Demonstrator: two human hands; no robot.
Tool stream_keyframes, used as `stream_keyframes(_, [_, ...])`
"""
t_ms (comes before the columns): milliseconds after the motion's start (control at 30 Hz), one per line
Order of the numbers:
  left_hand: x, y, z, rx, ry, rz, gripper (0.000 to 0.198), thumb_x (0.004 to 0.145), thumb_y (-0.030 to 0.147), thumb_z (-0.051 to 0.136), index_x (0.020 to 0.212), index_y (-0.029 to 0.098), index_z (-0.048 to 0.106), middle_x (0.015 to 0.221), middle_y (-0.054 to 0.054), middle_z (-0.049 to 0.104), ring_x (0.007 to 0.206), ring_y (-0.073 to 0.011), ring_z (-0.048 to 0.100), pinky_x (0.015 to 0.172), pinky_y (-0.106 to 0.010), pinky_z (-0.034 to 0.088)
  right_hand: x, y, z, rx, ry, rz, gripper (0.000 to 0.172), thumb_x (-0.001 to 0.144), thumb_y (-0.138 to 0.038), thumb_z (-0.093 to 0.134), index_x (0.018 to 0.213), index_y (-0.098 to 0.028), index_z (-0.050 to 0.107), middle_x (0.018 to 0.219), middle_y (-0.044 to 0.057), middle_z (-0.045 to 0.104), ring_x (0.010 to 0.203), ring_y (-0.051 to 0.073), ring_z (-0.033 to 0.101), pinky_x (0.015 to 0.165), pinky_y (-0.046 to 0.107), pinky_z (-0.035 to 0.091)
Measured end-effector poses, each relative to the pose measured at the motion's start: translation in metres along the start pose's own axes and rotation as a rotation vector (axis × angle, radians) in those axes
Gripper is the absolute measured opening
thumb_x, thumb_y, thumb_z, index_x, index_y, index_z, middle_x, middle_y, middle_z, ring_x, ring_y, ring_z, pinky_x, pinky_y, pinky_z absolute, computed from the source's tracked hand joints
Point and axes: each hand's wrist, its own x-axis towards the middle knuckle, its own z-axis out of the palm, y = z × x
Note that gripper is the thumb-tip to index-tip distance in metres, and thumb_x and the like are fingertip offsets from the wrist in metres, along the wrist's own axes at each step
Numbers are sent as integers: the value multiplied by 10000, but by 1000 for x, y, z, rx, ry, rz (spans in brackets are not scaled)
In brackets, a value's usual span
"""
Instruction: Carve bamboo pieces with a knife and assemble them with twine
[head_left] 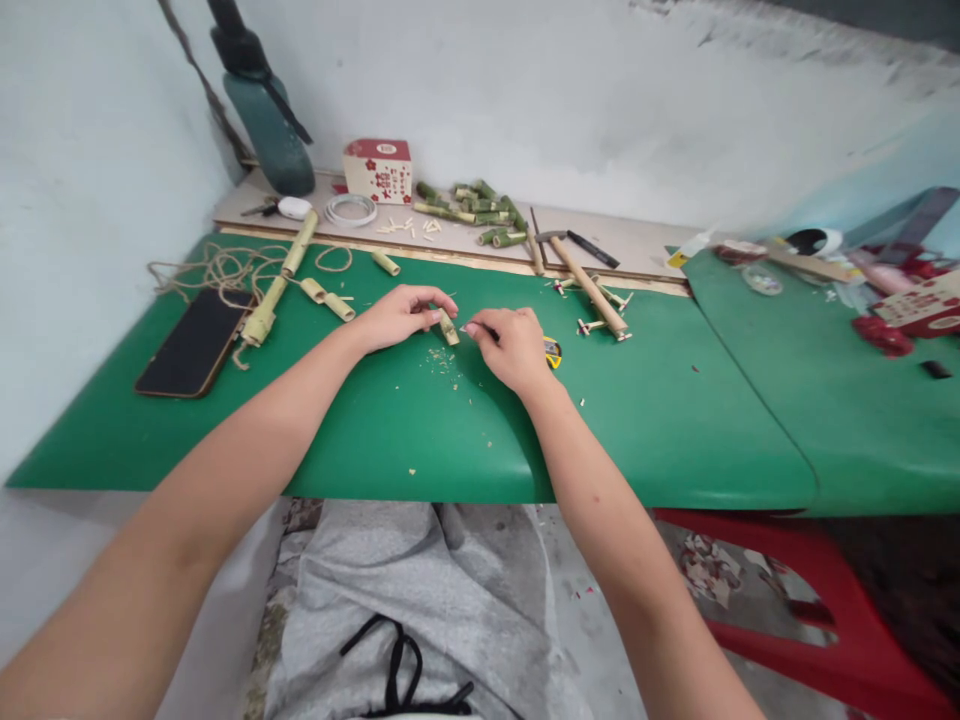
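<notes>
Your left hand [405,316] pinches a short bamboo piece [448,329], toward the back edge of the green worktop [637,430] (shavings [442,360] lie beside it). Your right hand [516,345] grips a yellow cutter [553,353].

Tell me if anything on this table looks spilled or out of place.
Yes. Pale shavings lie scattered on the green mat, below the bamboo piece in the left hand, loose rather than gathered. The cord also looks untidy, sprawled in tangled loops near the phone.
</notes>
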Motion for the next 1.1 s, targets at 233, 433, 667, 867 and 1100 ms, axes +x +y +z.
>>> stream_keyframes(233, [0, -1, 0, 14, -40, 35, 307, 913, 391, 737, 1110, 169, 816, 1106, -84, 813, 937, -183, 696, 921, -340, 519, 0, 5, 2, -5, 35, -8, 289, 1079, -349, 519, 1055, -247, 788, 1027, 74, 843, 1008, 269, 711, 923, 400, 325])
stream_keyframes(433, [0, -3, 1, 51, -50, 62, 297, 937, 351, 707, 1148, 170, 810, 1110, -80, 817, 981, -189, 698, 970, -355, 526, 2, 6, 8, -18, -7, -85, 280, 1078, -341, 543, 1015, -244, 798, 1007, 53, 847, 973, 258, 710, 908, 400, 323])
stream_keyframes(667, [2, -8, 1, 59, -54, 66, 283, 945, 318, 720, 1165, 159, 802, 1043, -76, 812, 912, -173, 686, 949, -346, 531, 6, 8, 13, -48, 4, -106, 291, 1083, -347, 538, 1031, -248, 806, 1011, 51, 850, 956, 257, 699, 915, 403, 316])
stream_keyframes(867, [4, -9, 1, 99, -74, 94, 271, 948, 285, 683, 1155, 164, 811, 1007, -51, 807, 885, -163, 662, 894, -323, 511, 8, 7, 14, -70, -2, -90, 316, 1087, -344, 512, 1037, -243, 807, 986, 66, 839, 953, 258, 690, 928, 397, 313])
stream_keyframes(1100, [6, -13, 0, 91, -57, 99, 242, 922, 299, 696, 1077, 166, 826, 940, -39, 795, 836, -155, 642, 843, -317, 500, 12, 2, 7, -64, -82, -47, 292, 1069, -327, 535, 1005, -230, 804, 918, 67, 818, 901, 253, 681, 895, 377, 310])
